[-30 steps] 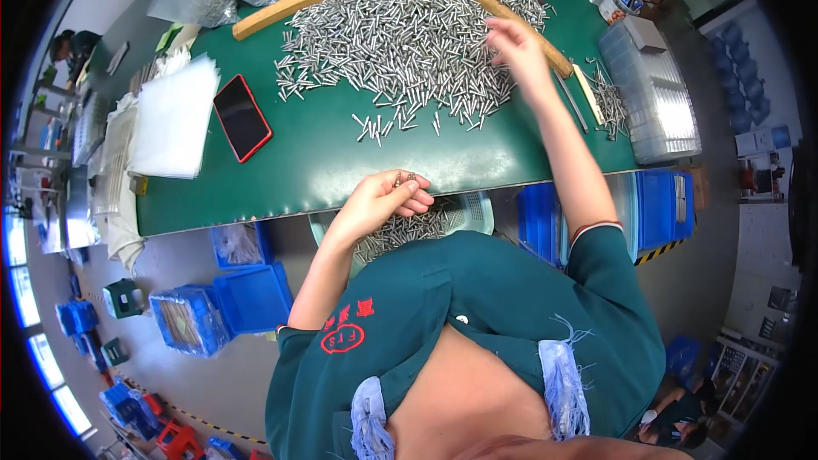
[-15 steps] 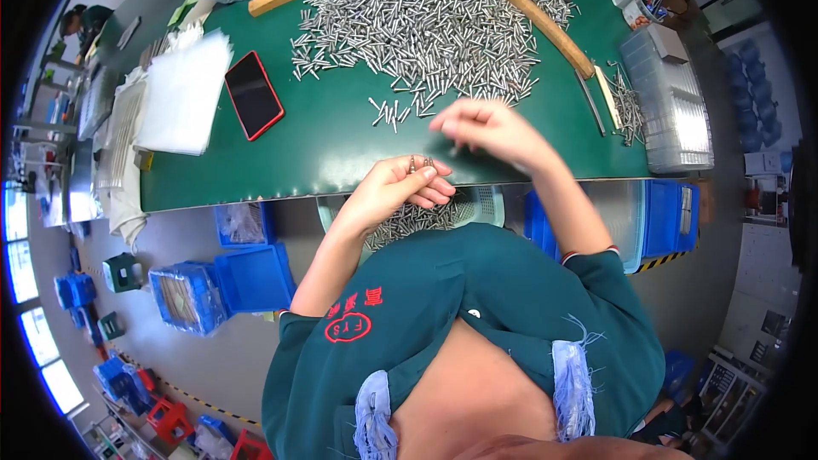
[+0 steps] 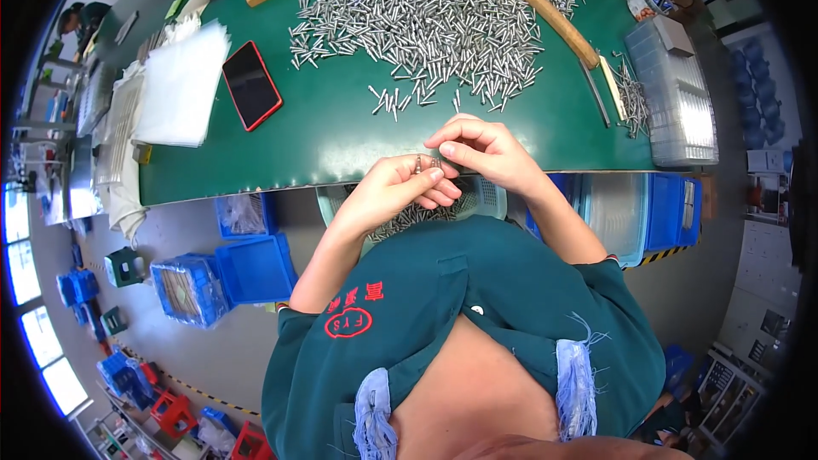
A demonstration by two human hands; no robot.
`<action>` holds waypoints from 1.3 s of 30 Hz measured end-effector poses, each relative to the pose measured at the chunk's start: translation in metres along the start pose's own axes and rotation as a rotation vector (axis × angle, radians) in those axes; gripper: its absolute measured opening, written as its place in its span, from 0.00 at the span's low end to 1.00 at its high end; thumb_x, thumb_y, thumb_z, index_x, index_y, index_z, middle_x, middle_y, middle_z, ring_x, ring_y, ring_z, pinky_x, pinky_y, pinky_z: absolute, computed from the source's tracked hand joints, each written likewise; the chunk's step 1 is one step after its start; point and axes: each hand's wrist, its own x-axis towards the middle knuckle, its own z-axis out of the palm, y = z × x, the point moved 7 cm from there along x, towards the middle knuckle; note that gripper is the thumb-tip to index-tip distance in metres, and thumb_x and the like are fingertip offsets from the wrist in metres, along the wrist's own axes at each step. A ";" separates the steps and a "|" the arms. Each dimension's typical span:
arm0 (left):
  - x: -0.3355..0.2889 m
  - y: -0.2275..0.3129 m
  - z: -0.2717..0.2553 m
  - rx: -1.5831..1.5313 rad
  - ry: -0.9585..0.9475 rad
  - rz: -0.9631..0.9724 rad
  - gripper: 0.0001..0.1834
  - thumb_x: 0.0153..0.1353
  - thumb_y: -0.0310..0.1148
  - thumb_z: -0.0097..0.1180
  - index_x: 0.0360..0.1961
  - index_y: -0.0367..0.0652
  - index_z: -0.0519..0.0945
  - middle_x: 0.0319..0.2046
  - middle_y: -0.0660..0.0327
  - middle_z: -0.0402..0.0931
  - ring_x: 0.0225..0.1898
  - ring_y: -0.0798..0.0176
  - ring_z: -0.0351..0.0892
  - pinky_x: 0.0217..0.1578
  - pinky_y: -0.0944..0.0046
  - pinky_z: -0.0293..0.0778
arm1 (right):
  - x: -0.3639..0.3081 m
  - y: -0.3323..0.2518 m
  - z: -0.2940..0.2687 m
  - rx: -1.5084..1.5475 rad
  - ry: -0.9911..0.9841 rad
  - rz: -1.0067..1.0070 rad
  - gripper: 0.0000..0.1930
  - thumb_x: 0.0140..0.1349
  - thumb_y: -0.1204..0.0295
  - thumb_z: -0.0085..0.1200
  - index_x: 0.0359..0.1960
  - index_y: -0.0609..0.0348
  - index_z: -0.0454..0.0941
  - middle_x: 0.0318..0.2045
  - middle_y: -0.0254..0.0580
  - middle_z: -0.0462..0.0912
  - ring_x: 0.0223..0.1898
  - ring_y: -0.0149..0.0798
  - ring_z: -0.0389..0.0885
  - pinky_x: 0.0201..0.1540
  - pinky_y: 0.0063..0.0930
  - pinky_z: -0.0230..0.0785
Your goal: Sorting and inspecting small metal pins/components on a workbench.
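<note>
My left hand is closed at the table's near edge, with several small metal pins standing up between thumb and fingers. My right hand has come in beside it, thumb and forefinger pinched together close to those pins. Whatever the pinch holds is too small to make out. On the green table beyond lies a wide heap of short silvery metal pins, with a few strays at its near side. Beneath my hands, a pale green basket contains more pins, partly hidden by my left hand.
Curved wooden strips border the heap. To the left are a red-edged phone and white sheets. Clear plastic boxes stand at the right, next to a smaller pile of longer metal pieces. Blue bins sit below the table.
My right hand has moved down and left from over the table to my left hand's fingertips. My left hand stays nearly in place, still holding the pins.
</note>
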 end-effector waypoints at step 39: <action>-0.004 0.010 -0.061 0.348 0.447 0.185 0.12 0.64 0.30 0.50 0.46 0.36 0.76 0.38 0.57 0.81 0.38 0.67 0.81 0.40 0.68 0.74 | 0.000 0.024 0.001 -0.249 0.015 0.092 0.09 0.62 0.72 0.55 0.42 0.61 0.79 0.35 0.33 0.80 0.36 0.24 0.76 0.39 0.20 0.69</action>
